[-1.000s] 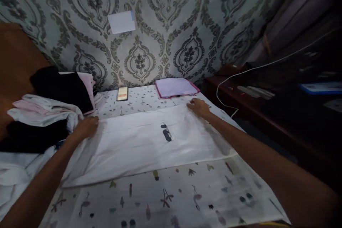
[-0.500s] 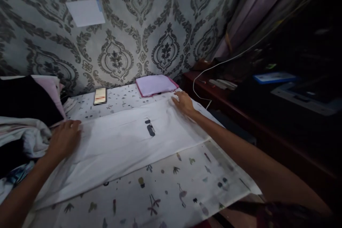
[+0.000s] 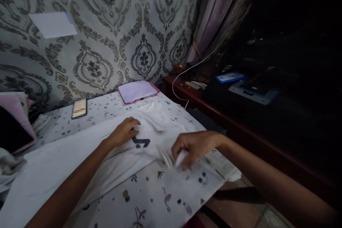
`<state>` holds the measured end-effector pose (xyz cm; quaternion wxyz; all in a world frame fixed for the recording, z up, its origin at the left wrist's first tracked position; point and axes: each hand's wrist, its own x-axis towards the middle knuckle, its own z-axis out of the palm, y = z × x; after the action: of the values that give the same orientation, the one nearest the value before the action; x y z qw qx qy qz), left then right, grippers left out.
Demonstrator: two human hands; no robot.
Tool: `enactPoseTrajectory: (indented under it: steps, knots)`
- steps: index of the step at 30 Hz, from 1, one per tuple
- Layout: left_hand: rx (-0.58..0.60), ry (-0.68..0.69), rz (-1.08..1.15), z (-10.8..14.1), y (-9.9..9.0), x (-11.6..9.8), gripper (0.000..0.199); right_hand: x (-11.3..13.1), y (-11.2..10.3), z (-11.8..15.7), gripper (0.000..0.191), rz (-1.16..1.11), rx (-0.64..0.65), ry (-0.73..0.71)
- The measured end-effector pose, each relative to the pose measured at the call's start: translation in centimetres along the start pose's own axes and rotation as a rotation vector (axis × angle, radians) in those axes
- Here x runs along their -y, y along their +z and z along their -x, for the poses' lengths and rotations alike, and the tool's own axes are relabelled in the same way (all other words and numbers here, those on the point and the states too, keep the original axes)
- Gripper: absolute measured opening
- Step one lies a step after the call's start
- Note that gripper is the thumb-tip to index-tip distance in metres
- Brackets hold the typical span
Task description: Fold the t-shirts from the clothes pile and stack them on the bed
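Observation:
A white garment (image 3: 66,151) with a dark print lies spread lengthwise over the patterned sheet. Its right end is bunched and lifted. My right hand (image 3: 196,146) has its fingers curled round a fold of that end, smeared a little by motion. Over the dark print rests my left hand (image 3: 124,131), thumb and fingers apart, touching the cloth and gripping nothing that I can see.
A folded lilac cloth with a red edge (image 3: 137,92) lies at the back of the bed, and a phone (image 3: 79,108) at the back left. Piled clothes (image 3: 16,124) are at the left. A white cable (image 3: 184,74) runs over the dark red furniture (image 3: 171,82) on the right.
My left hand has moved right from the garment's left end to its print. My right hand has come nearer and closed on the right end, which is now crumpled. The view has turned right.

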<state>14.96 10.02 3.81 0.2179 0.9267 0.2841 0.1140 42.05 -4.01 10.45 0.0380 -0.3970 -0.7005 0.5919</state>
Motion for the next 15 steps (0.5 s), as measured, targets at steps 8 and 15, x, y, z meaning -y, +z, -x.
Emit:
enactPoseTrajectory:
  steps: [8,15]
  knots:
    - [0.122,0.047,-0.211,-1.3,-0.3,-1.4,0.018,-2.8,-0.7,-2.8,0.045,0.346,-0.587,0.110]
    - [-0.035,-0.070,-0.248,-0.7,0.6,-1.6,0.019,-4.6,-1.7,-6.8,0.026,0.557,-0.840,0.182]
